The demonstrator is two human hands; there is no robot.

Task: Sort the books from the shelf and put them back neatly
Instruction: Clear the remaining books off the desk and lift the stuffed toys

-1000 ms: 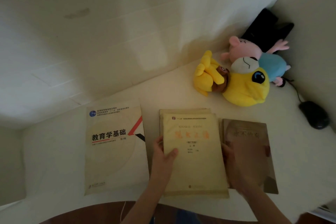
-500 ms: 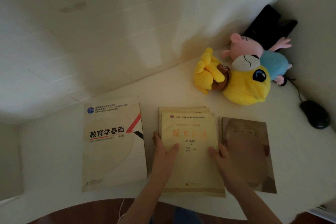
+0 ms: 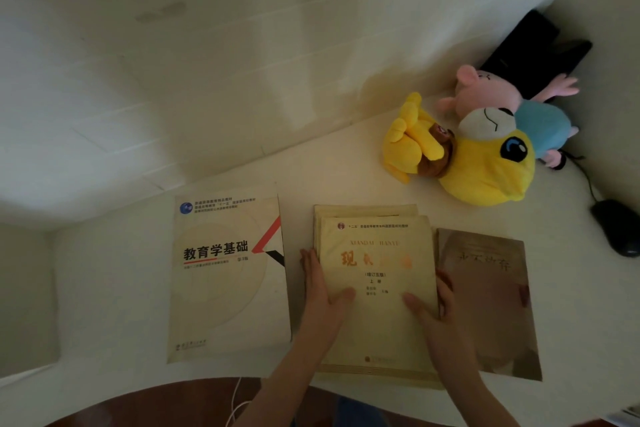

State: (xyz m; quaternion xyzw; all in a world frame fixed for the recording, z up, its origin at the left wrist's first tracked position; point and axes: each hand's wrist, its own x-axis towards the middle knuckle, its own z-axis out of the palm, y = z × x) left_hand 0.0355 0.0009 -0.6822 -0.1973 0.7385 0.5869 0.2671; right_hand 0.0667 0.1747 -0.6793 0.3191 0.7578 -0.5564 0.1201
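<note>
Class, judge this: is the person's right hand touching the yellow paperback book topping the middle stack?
Touching. Head view: the right hand rests its thumb on the yellow paperback book, fingers over its right edge.
</note>
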